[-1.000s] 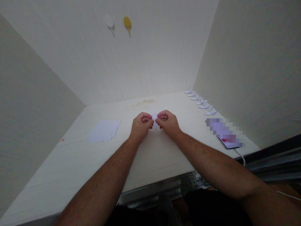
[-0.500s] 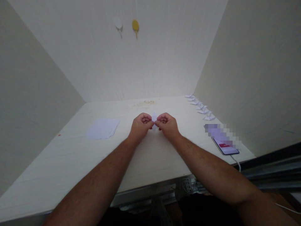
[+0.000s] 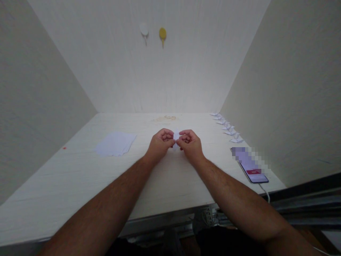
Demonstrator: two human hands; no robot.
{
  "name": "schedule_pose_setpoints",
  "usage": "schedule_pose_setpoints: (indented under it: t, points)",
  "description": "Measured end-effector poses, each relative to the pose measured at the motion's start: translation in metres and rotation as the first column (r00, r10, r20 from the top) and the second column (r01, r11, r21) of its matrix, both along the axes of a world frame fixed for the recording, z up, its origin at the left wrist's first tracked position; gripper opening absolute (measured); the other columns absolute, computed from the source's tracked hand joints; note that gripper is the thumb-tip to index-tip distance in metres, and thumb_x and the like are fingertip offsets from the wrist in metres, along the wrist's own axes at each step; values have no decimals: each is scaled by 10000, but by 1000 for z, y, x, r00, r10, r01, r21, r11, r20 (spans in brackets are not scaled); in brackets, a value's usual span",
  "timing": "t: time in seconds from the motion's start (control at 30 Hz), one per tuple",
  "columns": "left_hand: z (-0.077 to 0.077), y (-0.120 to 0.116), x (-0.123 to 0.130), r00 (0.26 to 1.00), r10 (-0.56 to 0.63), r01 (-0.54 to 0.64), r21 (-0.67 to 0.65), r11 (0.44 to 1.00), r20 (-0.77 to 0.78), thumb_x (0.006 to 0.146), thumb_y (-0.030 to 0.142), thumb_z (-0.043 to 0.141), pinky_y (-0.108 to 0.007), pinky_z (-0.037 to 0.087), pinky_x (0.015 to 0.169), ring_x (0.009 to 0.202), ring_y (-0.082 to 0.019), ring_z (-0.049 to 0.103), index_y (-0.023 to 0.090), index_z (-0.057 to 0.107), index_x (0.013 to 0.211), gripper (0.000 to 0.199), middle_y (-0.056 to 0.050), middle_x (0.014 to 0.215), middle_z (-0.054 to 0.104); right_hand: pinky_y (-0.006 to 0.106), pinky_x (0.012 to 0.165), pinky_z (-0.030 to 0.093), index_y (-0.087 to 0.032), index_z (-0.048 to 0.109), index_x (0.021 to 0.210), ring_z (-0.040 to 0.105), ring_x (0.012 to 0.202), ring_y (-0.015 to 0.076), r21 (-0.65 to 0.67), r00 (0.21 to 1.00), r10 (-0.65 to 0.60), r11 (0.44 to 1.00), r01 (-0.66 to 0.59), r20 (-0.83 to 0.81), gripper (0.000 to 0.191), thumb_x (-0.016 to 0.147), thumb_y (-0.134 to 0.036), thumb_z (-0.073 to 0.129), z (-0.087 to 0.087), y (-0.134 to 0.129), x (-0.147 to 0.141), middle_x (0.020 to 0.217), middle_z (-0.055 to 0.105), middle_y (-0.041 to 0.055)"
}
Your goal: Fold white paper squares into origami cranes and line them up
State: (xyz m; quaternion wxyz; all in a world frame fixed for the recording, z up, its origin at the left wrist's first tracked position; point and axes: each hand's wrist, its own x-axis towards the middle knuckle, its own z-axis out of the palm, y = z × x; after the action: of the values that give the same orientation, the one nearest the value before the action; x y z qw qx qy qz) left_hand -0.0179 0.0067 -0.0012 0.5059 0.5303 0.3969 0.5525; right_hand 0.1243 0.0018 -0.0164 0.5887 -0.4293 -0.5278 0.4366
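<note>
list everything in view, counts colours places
table: 1, whitish, across the middle
walls: 3, pale, behind and both sides
hooks: 2, white and yellow, back wall
table marks: 2, brownish far, red left
paper sheets: several, white, table's left
folded figures: several, white, row along table's right
phone: 1, dark-edged, table's right
cable: 1, white, at phone's end
folded paper: 1, white, centre
shoe: at least 1, greyish, below table
arms: 2, bare, reaching inward
left hand: 1, bare, pinching folded paper
right hand: 1, bare, likewise

Paper piece (image 3: 176, 136) between sheets (image 3: 115, 144) and phone (image 3: 249, 165)
</note>
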Motion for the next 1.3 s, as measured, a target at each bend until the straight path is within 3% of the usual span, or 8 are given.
schedule_pose_setpoints:
  t: [0.43, 0.8, 1.0, 1.3]
  points:
    - [-1, 0, -1, 1000, 5, -5, 0, 1000, -8, 568, 165, 771, -226, 469, 558, 558, -95, 584, 173, 631, 760, 239, 27, 656, 646, 227, 466, 453, -214, 589, 808, 515, 533, 100, -62, 999, 42, 997, -42, 1, 263, 615, -317, 734, 2, 0, 1, 642, 589, -56]
    - [0, -1, 0, 1000, 24, -24, 14, 1000, -14, 594, 175, 762, -231, 464, 548, 542, -98, 572, 175, 630, 753, 207, 29, 627, 631, 239, 473, 442, -231, 577, 794, 507, 501, 101, 8, 998, 45, 999, -45, 38, 201, 668, -320, 706, 0, 0, 2, 616, 577, -63]
    - [2, -2, -1, 1000, 12, -10, 85, 996, -27, 635, 198, 759, -232, 476, 596, 607, -111, 613, 180, 609, 706, 166, 9, 656, 661, 246, 507, 412, -230, 594, 735, 505, 525, 105, 79, 994, -42, 996, 35, 99, 133, 677, -280, 703, 1, -1, 3, 625, 565, -53]
    - [1, 0, -2, 999, 34, -33, 82, 996, -21, 637, 168, 735, -230, 480, 558, 560, -103, 596, 191, 567, 734, 195, 38, 629, 631, 237, 484, 391, -231, 537, 717, 489, 493, 97, 59, 998, -27, 998, 24, 56, 158, 657, -260, 681, 4, -2, 0, 581, 548, -68]
